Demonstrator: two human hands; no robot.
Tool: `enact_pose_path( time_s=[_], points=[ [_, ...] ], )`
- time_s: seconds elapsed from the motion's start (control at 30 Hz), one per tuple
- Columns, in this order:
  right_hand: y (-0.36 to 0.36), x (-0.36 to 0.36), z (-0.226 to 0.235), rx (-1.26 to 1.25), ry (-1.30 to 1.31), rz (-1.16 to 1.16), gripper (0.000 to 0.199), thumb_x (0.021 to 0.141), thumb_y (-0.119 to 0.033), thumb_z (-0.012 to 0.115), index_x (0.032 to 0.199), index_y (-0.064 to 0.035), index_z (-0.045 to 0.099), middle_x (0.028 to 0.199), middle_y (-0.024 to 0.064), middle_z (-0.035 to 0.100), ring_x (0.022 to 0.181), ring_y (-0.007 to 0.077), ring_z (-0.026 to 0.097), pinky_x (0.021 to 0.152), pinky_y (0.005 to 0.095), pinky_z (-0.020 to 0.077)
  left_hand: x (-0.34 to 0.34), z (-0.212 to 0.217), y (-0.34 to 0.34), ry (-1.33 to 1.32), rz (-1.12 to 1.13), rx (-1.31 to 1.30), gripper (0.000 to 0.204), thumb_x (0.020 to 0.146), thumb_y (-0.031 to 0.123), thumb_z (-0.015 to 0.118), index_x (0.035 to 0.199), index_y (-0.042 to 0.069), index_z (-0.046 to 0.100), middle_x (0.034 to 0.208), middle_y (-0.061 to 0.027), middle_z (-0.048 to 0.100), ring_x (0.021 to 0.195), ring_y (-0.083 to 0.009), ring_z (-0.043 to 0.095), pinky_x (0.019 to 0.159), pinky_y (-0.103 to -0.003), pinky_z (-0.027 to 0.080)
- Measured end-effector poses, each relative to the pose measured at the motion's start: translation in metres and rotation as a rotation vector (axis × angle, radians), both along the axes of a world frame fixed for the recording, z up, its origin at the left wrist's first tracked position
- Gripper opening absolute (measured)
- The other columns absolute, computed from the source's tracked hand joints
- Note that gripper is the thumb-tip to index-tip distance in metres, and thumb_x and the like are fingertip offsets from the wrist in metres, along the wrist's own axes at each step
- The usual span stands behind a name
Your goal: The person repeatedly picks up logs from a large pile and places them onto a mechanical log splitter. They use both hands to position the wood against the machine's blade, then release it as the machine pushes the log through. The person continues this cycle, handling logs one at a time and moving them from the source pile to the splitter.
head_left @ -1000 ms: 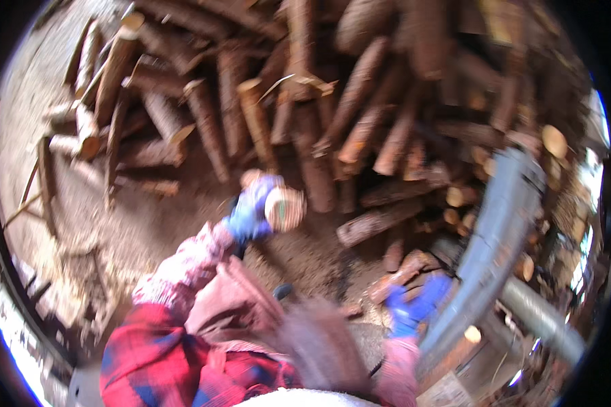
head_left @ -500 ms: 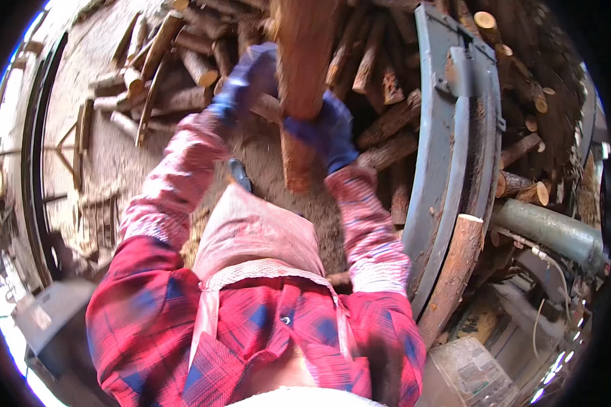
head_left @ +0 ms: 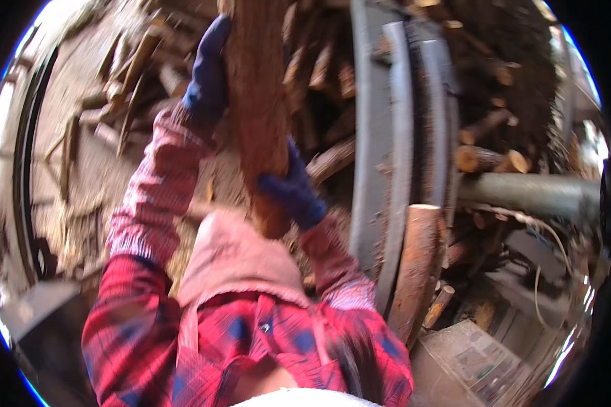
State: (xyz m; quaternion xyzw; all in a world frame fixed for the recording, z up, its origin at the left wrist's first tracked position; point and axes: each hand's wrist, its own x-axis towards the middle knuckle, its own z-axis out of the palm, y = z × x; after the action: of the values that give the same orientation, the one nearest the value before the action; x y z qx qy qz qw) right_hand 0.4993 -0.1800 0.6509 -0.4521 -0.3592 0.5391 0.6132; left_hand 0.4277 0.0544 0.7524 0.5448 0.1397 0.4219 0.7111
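A thick reddish-brown log (head_left: 256,88) hangs lengthwise in front of me, its near end just above my pink apron (head_left: 244,261); its far end runs out of the top of the view. My left hand (head_left: 209,71), in a blue glove, presses along the log's left side with the fingers pointing away from me. Lower down, my right hand (head_left: 293,193), also gloved in blue, grips the log near its close end, thumb across the top and the other fingers partly hidden behind it. Both forearms wear pink checked sleeve covers.
To the right runs a long grey-blue metal trough (head_left: 380,136), with another log (head_left: 417,264) lying at its near end. Beyond it is a green cylinder (head_left: 529,193). Several logs (head_left: 142,54) are piled at the far left. A dusty control box (head_left: 472,359) stands at lower right.
The log has come closer to me and shifted left, with both hands on it. My right hand has moved down and left. The trough appears further left in view.
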Motion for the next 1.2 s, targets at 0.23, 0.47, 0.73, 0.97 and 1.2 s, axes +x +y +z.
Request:
enact_pose_path(
  time_s=[0.23, 0.47, 0.73, 0.97, 1.2],
  points=[
    [-0.058, 0.16, 0.12, 0.029, -0.571, -0.569, 0.086, 0.075, -0.018, 0.08, 0.144, -0.0036, 0.032, 0.135, 0.0136, 0.048, 0.118, 0.0207, 0.05, 0.1, 0.0307, 0.0423, 0.107, 0.058, -0.058, -0.096, -0.096, 0.529, 0.045, 0.095, 0.034, 0.054, 0.126, 0.001, 0.056, 0.125, -0.0087, 0.056, 0.117, -0.0182, 0.052, 0.103, -0.032, 0.039],
    [-0.114, 0.292, 0.07, -0.581, -1.369, -0.674, 0.095, 0.064, -0.047, 0.083, 0.135, -0.0008, 0.042, 0.123, 0.0243, 0.056, 0.11, 0.0362, 0.057, 0.097, 0.042, 0.0447, 0.035, -0.066, -0.08, 0.437, -0.149, -0.249, 0.053, 0.085, 0.037, 0.07, 0.121, 0.0, 0.057, 0.106, -0.0052, 0.062, 0.097, -0.0144, 0.056, 0.086, -0.029, 0.046],
    [-0.125, 0.233, 0.07, -0.929, -1.342, -0.463, 0.083, 0.068, -0.039, 0.081, 0.134, -0.0051, 0.044, 0.126, 0.0233, 0.056, 0.111, 0.0353, 0.057, 0.097, 0.0465, 0.0449, -0.135, -0.19, -0.137, 1.386, 0.095, 0.21, 0.049, 0.081, 0.043, 0.07, 0.108, 0.003, 0.064, 0.107, -0.0165, 0.064, 0.098, -0.0266, 0.063, 0.084, -0.039, 0.05],
    [-0.206, 0.255, 0.029, -0.707, -1.527, -0.599, 0.097, 0.065, -0.039, 0.083, 0.141, -0.0004, 0.036, 0.129, 0.0296, 0.051, 0.116, 0.0438, 0.052, 0.1, 0.0469, 0.0418, -0.239, -0.216, -0.198, 1.578, -0.08, -0.167, 0.067, 0.077, 0.057, 0.061, 0.113, 0.0, 0.065, 0.111, -0.02, 0.065, 0.111, -0.0329, 0.059, 0.097, -0.04, 0.042],
    [-0.207, 0.252, 0.031, -0.573, -1.528, -0.606, 0.088, 0.07, -0.038, 0.08, 0.137, 0.0039, 0.04, 0.131, 0.029, 0.05, 0.119, 0.0429, 0.049, 0.101, 0.0468, 0.0403, -0.371, -0.307, -0.263, 1.344, 0.209, -0.561, 0.044, 0.081, 0.044, 0.065, 0.101, 0.005, 0.07, 0.088, -0.0094, 0.071, 0.079, -0.0228, 0.066, 0.07, -0.04, 0.05]
  ],
)
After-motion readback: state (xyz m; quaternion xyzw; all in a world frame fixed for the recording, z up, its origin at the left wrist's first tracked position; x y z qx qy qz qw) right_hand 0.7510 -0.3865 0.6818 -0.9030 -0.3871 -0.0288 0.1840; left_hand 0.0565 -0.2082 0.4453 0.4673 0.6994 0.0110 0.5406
